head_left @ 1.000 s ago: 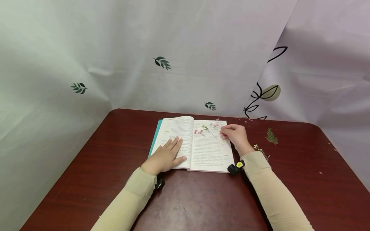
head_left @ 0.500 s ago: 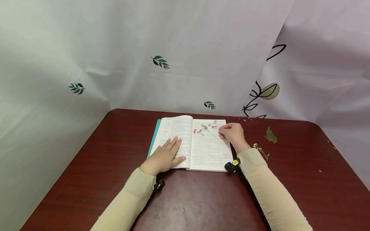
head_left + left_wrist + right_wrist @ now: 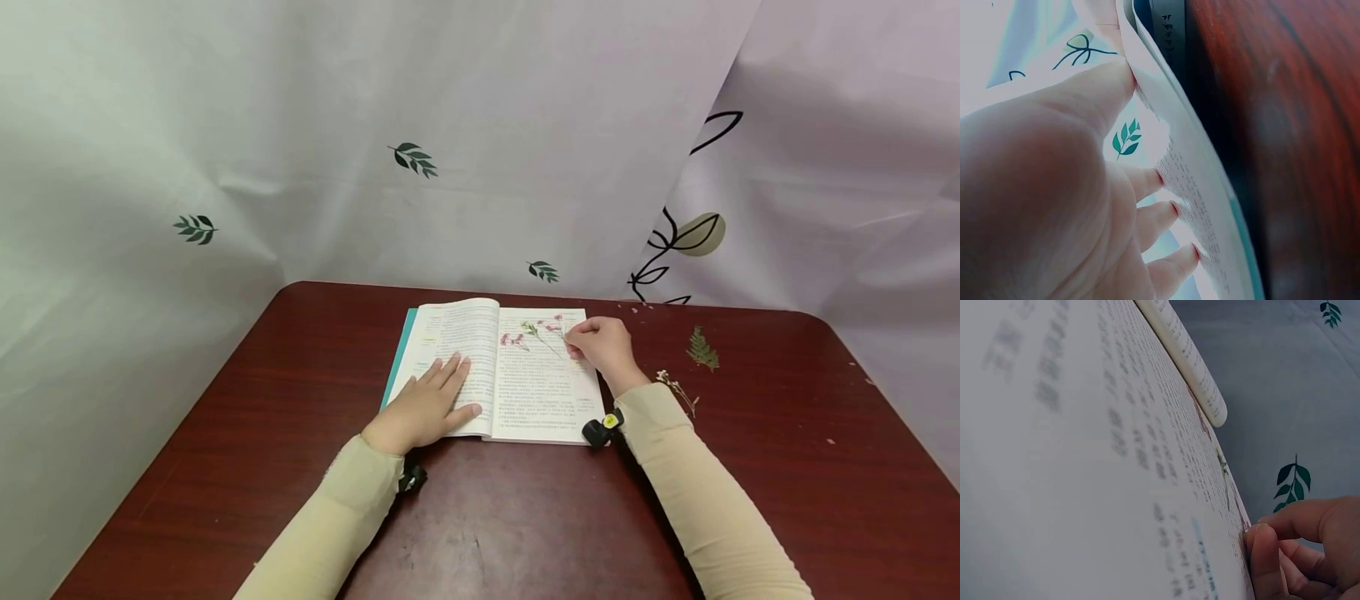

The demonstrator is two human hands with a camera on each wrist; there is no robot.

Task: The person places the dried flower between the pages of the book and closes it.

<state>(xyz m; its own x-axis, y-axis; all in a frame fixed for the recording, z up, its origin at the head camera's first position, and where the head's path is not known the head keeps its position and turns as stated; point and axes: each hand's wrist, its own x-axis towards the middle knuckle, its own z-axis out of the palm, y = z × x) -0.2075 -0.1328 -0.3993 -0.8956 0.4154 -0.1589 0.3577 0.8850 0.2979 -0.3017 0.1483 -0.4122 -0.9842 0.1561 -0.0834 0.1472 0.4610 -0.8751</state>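
Observation:
An open book (image 3: pixel 540 408) with a teal cover edge lies on the table. My left hand (image 3: pixel 426 406) rests flat on its left page, fingers spread; in the left wrist view the fingertips touch the paper. At the right page's outer edge, my right hand (image 3: pixel 603 346) pinches the thin stem of a pink flower sprig (image 3: pixel 553 326) between thumb and index finger. The sprig's blooms lie over the upper right page. Left of it on that page are a green-topped sprig (image 3: pixel 534 331) and another pink flower sprig (image 3: pixel 514 341). Bent fingers (image 3: pixel 1265 550) partly hide the held stem.
On the dark red table (image 3: pixel 480 525), a green fern leaf (image 3: pixel 702 350) lies to the right of the book. A white-flowered sprig (image 3: pixel 675 390) is beside my right sleeve. Small petal bits are scattered nearby. A pale curtain (image 3: pixel 480 150) stands behind the table.
My right hand has shifted slightly left, and the pink sprig has moved a little toward me, its top bloom now within the page edge. My left hand stays on the left page.

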